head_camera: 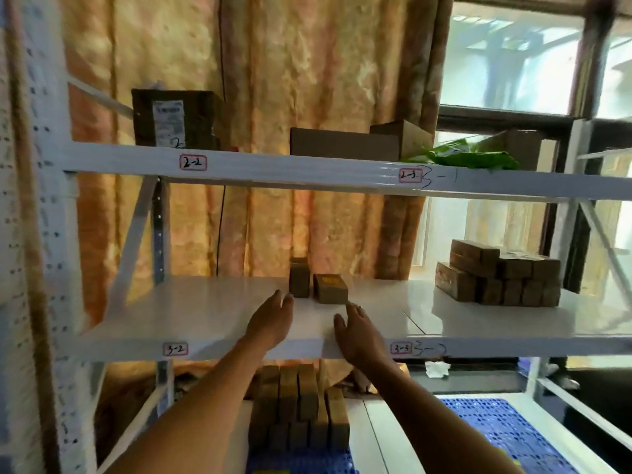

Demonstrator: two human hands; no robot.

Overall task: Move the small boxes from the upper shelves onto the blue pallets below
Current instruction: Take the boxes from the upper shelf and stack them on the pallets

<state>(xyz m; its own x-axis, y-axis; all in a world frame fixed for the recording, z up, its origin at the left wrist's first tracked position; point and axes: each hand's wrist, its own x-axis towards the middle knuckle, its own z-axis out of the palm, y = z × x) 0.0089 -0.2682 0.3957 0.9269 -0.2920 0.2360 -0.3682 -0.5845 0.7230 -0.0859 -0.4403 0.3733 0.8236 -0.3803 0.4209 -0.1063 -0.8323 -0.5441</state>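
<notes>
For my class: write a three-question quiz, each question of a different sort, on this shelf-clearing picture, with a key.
1. True or false: the left hand already grips the upright small box.
2. Multiple choice: the box lying flat on the shelf labelled 3-2 sits (A) left of the upright box, (B) right of it, (C) on top of it.
3. Fill in: the stack of small boxes on the right rests on the shelf part labelled ___.

Key
1. False: both the left hand and the right hand are open and short of the boxes.
2. B.
3. 3-3.
</notes>
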